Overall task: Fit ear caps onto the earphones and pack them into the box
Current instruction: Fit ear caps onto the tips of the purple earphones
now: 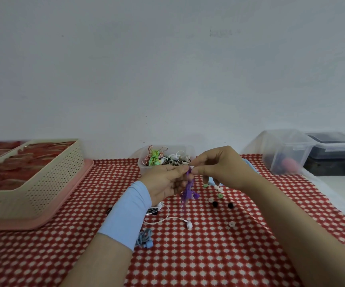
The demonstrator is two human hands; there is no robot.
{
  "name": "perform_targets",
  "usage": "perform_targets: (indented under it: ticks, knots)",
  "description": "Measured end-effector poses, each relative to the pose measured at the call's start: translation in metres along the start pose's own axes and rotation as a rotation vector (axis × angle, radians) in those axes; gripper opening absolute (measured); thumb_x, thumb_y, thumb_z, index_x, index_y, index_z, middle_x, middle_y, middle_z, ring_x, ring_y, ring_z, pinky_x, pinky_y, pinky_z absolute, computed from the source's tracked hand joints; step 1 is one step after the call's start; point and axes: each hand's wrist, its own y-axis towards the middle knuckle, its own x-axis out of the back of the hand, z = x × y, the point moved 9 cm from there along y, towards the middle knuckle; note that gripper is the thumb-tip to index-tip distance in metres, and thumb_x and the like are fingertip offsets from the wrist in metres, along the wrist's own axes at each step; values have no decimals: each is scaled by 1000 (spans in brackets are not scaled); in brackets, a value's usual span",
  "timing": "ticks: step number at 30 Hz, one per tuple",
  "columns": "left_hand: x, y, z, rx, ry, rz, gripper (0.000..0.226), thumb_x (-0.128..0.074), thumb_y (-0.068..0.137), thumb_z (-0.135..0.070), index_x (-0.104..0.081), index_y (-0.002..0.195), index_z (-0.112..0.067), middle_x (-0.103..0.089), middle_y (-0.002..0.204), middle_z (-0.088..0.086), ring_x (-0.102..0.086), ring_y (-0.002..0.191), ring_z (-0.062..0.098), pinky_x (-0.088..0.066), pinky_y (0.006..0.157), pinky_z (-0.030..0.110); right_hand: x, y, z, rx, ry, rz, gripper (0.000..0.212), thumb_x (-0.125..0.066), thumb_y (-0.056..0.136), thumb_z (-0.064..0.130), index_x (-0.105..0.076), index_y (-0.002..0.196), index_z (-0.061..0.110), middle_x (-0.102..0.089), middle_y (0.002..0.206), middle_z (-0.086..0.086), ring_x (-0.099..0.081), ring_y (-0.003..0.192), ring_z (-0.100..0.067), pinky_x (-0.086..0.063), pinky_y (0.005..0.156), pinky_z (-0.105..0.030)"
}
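My left hand (165, 184) holds a purple earphone (188, 191) whose cord hangs down over the red patterned cloth. My right hand (219, 166) pinches at the earphone's top end, where a small pale ear cap (191, 167) shows between the fingertips. Loose ear caps in green (205, 185), white (232, 224) and black (230, 205) lie scattered on the cloth below my right hand. A white earphone (188, 224) and a coiled blue earphone (145, 238) lie nearer to me. A clear box (144, 162) behind my hands holds several coiled earphones.
A beige perforated basket (49, 181) on a pink tray (32, 223) stands at the left. Clear lidded containers (285, 150) and a dark box (333, 150) sit at the back right. A white wall rises behind the table.
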Motion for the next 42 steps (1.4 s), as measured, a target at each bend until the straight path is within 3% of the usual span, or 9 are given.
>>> perform_targets:
  ticks: [4, 10, 14, 19, 25, 33, 38, 42]
  knots:
    - [-2, -1, 1, 18, -5, 21, 15, -59, 96, -18, -70, 100, -7, -69, 72, 1, -58, 58, 8, -52, 67, 25, -1, 0, 0, 12, -2, 46, 15, -81, 83, 5, -81, 96, 11, -78, 81, -8, -65, 62, -22, -47, 45, -25]
    - [-2, -1, 2, 18, -27, 27, 21, -59, 95, -19, -68, 107, -4, -71, 74, 2, -61, 67, 11, -54, 67, 25, -2, 0, 0, 22, 6, 27, 6, -80, 85, 8, -81, 90, 12, -77, 78, -9, -62, 62, -29, -45, 44, -23]
    - [-3, -2, -1, 7, -25, 48, 18, -60, 95, -21, -68, 102, -6, -70, 74, 1, -60, 64, 9, -53, 71, 26, -2, 1, -1, 2, 42, 36, 10, -80, 85, 7, -80, 94, 13, -76, 82, -11, -63, 64, -33, -47, 45, -29]
    - [-2, -2, -1, 11, -5, 48, 18, -59, 95, -19, -68, 102, -6, -70, 72, 1, -59, 61, 8, -53, 67, 23, -2, 0, -1, -11, 39, 44, 11, -81, 85, 9, -80, 96, 10, -77, 81, -10, -62, 65, -36, -46, 44, -26]
    - [2, -1, -6, -54, 61, 44, 24, -62, 93, -18, -70, 111, -5, -72, 89, 6, -60, 67, 7, -53, 68, 19, -2, -1, -5, -85, 121, 62, 13, -78, 88, 16, -81, 101, 17, -78, 95, -14, -66, 69, -24, -51, 51, -29]
    - [5, -4, -21, -200, 171, -9, 8, -70, 85, -9, -74, 90, -6, -72, 75, 4, -63, 66, 10, -54, 68, 21, -10, -6, -15, -245, 273, 98, 18, -80, 78, 23, -83, 95, 17, -76, 103, -19, -63, 72, -15, -44, 61, -30]
    - [1, -7, -26, -248, 221, -5, 15, -77, 69, -19, -77, 82, -11, -74, 85, 12, -67, 81, 23, -57, 83, 32, -14, -7, -18, -270, 308, 148, 12, -75, 85, 16, -83, 93, 14, -75, 81, -9, -61, 65, -12, -40, 56, -26]
    - [-1, -8, -27, -256, 239, 7, 19, -79, 63, -26, -79, 79, -15, -75, 90, 13, -67, 89, 28, -56, 92, 39, -13, -10, -15, -275, 306, 208, 26, -77, 74, 26, -82, 97, 13, -75, 79, -5, -63, 68, -11, -41, 57, -26]
